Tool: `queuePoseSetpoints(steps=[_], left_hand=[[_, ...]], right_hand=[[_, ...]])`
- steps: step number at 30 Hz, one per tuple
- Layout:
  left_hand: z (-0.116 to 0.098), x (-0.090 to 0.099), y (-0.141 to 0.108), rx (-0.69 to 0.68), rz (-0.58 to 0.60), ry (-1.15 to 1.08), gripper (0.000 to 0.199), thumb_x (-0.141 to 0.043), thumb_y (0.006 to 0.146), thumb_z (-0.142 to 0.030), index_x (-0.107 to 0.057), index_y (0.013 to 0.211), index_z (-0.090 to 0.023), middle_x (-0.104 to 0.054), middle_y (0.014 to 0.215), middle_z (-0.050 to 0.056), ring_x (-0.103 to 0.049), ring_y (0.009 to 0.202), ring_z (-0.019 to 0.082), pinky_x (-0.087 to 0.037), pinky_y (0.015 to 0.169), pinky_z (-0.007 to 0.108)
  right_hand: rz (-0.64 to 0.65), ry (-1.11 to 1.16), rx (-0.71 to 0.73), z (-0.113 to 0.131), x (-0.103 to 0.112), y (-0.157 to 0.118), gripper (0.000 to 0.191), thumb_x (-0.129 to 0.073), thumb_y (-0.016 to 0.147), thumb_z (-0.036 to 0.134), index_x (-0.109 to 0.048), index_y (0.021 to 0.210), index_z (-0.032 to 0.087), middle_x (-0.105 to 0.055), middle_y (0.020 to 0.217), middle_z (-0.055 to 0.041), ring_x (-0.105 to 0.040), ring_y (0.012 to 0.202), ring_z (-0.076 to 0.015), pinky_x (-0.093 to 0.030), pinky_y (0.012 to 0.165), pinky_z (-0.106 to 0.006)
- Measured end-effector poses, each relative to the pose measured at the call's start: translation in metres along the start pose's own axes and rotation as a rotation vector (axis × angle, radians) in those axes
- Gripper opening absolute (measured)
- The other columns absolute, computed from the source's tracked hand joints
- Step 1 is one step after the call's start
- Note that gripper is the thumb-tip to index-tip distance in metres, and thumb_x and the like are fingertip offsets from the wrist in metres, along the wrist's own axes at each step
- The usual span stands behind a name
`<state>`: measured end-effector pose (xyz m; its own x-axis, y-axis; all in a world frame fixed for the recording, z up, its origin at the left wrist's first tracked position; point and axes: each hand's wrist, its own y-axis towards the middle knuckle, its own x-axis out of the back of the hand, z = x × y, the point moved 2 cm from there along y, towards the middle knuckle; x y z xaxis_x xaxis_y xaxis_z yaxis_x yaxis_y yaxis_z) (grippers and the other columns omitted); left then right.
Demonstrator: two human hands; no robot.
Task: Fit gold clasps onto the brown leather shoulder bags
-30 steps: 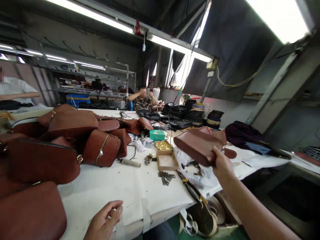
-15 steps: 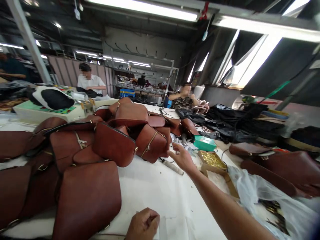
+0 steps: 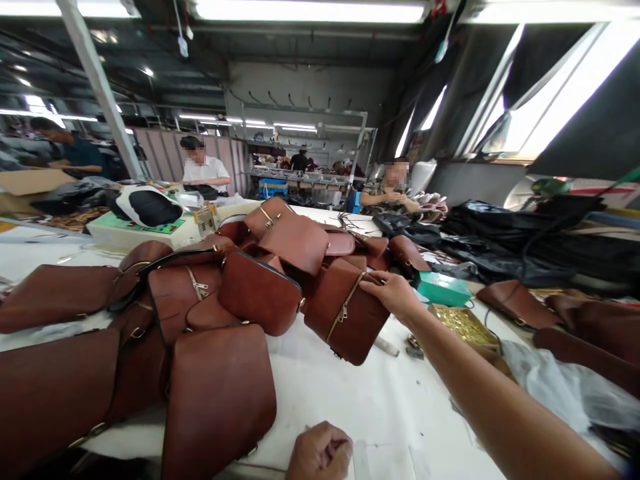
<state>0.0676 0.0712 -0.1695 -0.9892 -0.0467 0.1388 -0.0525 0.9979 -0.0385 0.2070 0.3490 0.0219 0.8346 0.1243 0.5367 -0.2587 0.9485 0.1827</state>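
White table (image 3: pixel 300 380) under strip lights (image 3: pixel 310 10): right hand (image 3: pixel 395 293) grips a brown bag (image 3: pixel 360 327), left hand (image 3: pixel 320 453) curls closed.

The right hand (image 3: pixel 395 293) is bare, with fairly slim fingers, and through a narrow wrist (image 3: pixel 414 316) it continues into the right forearm (image 3: pixel 480 387), which is also bare, has a smooth outline and looks wider toward the lower edge of the view. Close to the lower right corner there is a small patch (image 3: pixel 632 464) of dark blue, but it is too blurred to say whether it is a sleeve. The left hand (image 3: pixel 320 455) is bare as well, with rounded knuckles, and the lower edge cuts it.
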Motion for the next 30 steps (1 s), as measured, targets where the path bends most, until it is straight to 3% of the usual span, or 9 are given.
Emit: queuePoseSetpoints(steps=[2, 5, 7, 9, 14, 20, 24, 27, 30], left_hand=[[-0.01, 0.006, -0.009, -0.112, -0.115, 0.037, 0.02, -0.056, 0.096, -0.027, -0.074, 0.099, -0.017, -0.072, 0.077, 0.004, -0.066, 0.066, 0.015, -0.05, 0.06, 0.024], [-0.035, 0.022, -0.033, -0.488, -0.336, 0.273, 0.027, -0.061, 0.093, -0.022, -0.067, 0.12, -0.022, -0.072, 0.111, 0.008, -0.071, 0.095, 0.02, -0.061, 0.076, 0.03], [-0.051, 0.032, -0.051, -0.729, -0.423, 0.489, 0.047, -0.072, 0.087, -0.022, -0.061, 0.132, -0.022, -0.068, 0.124, 0.012, -0.068, 0.114, 0.027, -0.061, 0.093, 0.041], [-0.063, 0.038, -0.065, -0.821, -0.425, 0.653, 0.062, -0.077, 0.084, -0.023, -0.056, 0.142, -0.024, -0.065, 0.135, 0.014, -0.061, 0.13, 0.033, -0.054, 0.108, 0.051], [-0.078, 0.022, -0.074, -0.916, -0.011, 0.87, 0.067, -0.074, 0.09, -0.036, -0.051, 0.151, -0.025, -0.057, 0.155, 0.013, -0.046, 0.149, 0.036, -0.033, 0.127, 0.06], [-0.071, -0.011, -0.062, -0.823, 0.382, 1.035, 0.068, -0.082, 0.08, -0.039, -0.062, 0.143, -0.026, -0.056, 0.158, 0.01, -0.055, 0.142, 0.036, -0.044, 0.12, 0.055], [-0.07, -0.021, -0.051, -0.711, 0.586, 1.157, 0.073, -0.081, 0.073, -0.024, -0.062, 0.144, -0.028, -0.053, 0.16, 0.009, -0.051, 0.146, 0.036, -0.041, 0.122, 0.056], [-0.068, -0.023, -0.037, -0.672, 0.674, 1.234, 0.075, -0.073, 0.075, -0.016, -0.058, 0.148, -0.027, -0.047, 0.165, 0.009, -0.045, 0.151, 0.034, -0.035, 0.125, 0.056], [-0.064, -0.023, -0.023, -0.664, 0.642, 1.272, 0.06, -0.064, 0.083, -0.014, -0.064, 0.141, -0.026, -0.056, 0.158, 0.011, -0.05, 0.146, 0.033, -0.033, 0.123, 0.057]], right_hand=[[0.046, 0.207, -0.092, 0.001, 0.019, -0.034, 0.042, -0.081, 0.081, 0.048, -0.08, 0.113, 0.021, -0.082, 0.099, -0.0069, -0.076, 0.088, -0.0268, -0.062, 0.075, -0.035], [0.096, 0.474, -0.253, 0.001, 0.036, -0.089, 0.043, -0.087, 0.075, 0.048, -0.081, 0.108, 0.021, -0.082, 0.099, -0.0079, -0.076, 0.089, -0.0267, -0.063, 0.081, -0.037], [0.17, 0.548, -0.331, -0.003, 0.038, -0.12, 0.043, -0.088, 0.074, 0.048, -0.082, 0.106, 0.02, -0.082, 0.101, -0.0089, -0.076, 0.087, -0.0253, -0.062, 0.083, -0.037], [0.246, 0.521, -0.355, -0.011, 0.034, -0.142, 0.044, -0.089, 0.073, 0.047, -0.082, 0.105, 0.018, -0.081, 0.102, -0.0088, -0.075, 0.085, -0.0234, -0.061, 0.081, -0.035], [0.232, 0.359, -0.345, -0.046, 0.007, -0.171, 0.041, -0.082, 0.077, 0.048, -0.081, 0.105, 0.018, -0.081, 0.095, -0.0056, -0.073, 0.085, -0.0224, -0.06, 0.08, -0.036], [0.082, 0.143, -0.307, -0.085, -0.017, -0.213, 0.041, -0.079, 0.08, 0.03, -0.077, 0.119, 0.017, -0.079, 0.112, -0.0111, -0.073, 0.1, -0.0282, -0.056, 0.096, -0.046], [-0.074, -0.018, -0.188, -0.094, 0.0, -0.244, 0.043, -0.077, 0.085, 0.028, -0.073, 0.127, 0.023, -0.07, 0.133, -0.011, -0.063, 0.125, -0.0291, -0.046, 0.113, -0.046], [-0.103, -0.221, -0.133, -0.104, 0.029, -0.253, 0.029, -0.071, 0.093, 0.033, -0.074, 0.122, 0.026, -0.073, 0.122, -0.0061, -0.07, 0.109, -0.0218, -0.053, 0.099, -0.035], [-0.121, -0.427, -0.132, -0.118, 0.063, -0.239, 0.027, -0.068, 0.096, 0.031, -0.073, 0.121, 0.024, -0.073, 0.123, -0.0076, -0.07, 0.105, -0.0227, -0.054, 0.092, -0.035]])
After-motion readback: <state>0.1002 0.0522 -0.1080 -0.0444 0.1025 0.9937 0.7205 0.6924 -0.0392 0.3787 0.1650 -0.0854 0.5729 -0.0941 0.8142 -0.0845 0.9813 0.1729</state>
